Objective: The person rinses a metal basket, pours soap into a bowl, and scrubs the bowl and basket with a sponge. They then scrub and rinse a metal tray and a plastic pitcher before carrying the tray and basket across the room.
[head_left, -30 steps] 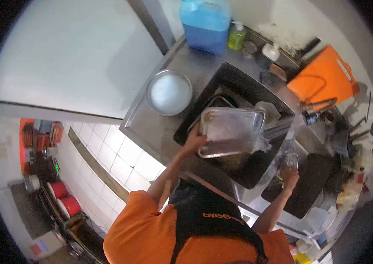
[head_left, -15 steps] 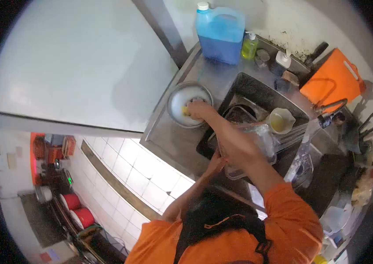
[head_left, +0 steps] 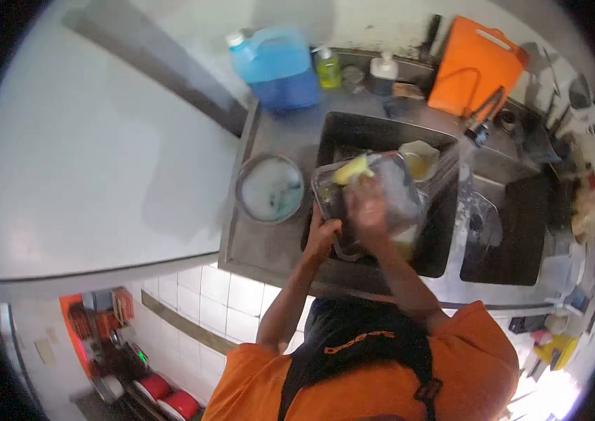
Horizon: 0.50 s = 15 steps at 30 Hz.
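Note:
My left hand (head_left: 323,235) grips the near-left rim of a clear plastic container (head_left: 403,186), tilted over the left sink basin. Inside it is my right hand (head_left: 368,207), blurred by motion, with a yellow sponge (head_left: 355,170) at its fingertips against the container's far wall. To the left, a round metal bowl (head_left: 240,200) of white suds stands on the steel counter; something bluish-green shows in the foam. A pale cup (head_left: 420,158) with yellowish liquid sits just beyond the container, in the basin.
At the back stand a jug of blue liquid (head_left: 280,77), a green soap bottle (head_left: 328,69) and a white-topped pump bottle (head_left: 384,70). An orange cutting board (head_left: 476,67) leans on the wall by the faucet (head_left: 480,130). The right basin (head_left: 504,238) lies beyond a wet divider.
My right hand has moved with the sponge from the suds bowl into the container. The container is now raised and tilted in my left hand. The head view has turned to the right.

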### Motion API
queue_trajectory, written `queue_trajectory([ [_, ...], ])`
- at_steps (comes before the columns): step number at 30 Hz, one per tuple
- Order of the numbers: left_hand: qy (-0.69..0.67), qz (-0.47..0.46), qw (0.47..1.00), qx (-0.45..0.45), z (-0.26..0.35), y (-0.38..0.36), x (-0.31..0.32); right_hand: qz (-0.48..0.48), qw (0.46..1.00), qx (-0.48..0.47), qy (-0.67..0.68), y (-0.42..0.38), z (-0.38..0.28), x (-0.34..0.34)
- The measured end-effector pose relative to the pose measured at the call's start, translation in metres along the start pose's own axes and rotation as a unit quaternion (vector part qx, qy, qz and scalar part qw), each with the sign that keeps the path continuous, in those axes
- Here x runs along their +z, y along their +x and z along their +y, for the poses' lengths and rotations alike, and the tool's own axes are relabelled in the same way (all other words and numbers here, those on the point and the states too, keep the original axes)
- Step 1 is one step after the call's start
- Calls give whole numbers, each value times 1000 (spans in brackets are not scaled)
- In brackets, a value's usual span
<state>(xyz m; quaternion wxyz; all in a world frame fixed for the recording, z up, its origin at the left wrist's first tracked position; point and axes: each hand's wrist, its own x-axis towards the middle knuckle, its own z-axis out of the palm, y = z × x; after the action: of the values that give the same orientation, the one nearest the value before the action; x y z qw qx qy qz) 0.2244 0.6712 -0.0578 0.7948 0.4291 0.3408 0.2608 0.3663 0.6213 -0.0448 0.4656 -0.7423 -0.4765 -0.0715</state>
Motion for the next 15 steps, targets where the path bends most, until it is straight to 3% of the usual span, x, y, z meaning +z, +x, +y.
queue_trajectory([
  [2, 63, -29, 997, 29, 8, 10, 15, 3, 997, -58, 48, -3, -6, 5],
  [6, 60, -42, 997, 12, 25, 20, 17, -23, 999, 20, 40, 33, -2, -11],
  [8, 118, -42, 991, 45, 25, 28, 22, -26, 999, 22, 6, 43, 12, -18],
  [9, 145, -44, 987, 57, 23, 31, 26, -5, 997, 56, 55, 35, 4, -4],
  [13, 82, -58, 994, 40, 35, 40, 14, -116, 983, -112, 90, 27, 4, -23],
  [15, 88, -32, 994, 57, 27, 37, 8, -122, 991, -45, -18, 25, 17, -27],
])
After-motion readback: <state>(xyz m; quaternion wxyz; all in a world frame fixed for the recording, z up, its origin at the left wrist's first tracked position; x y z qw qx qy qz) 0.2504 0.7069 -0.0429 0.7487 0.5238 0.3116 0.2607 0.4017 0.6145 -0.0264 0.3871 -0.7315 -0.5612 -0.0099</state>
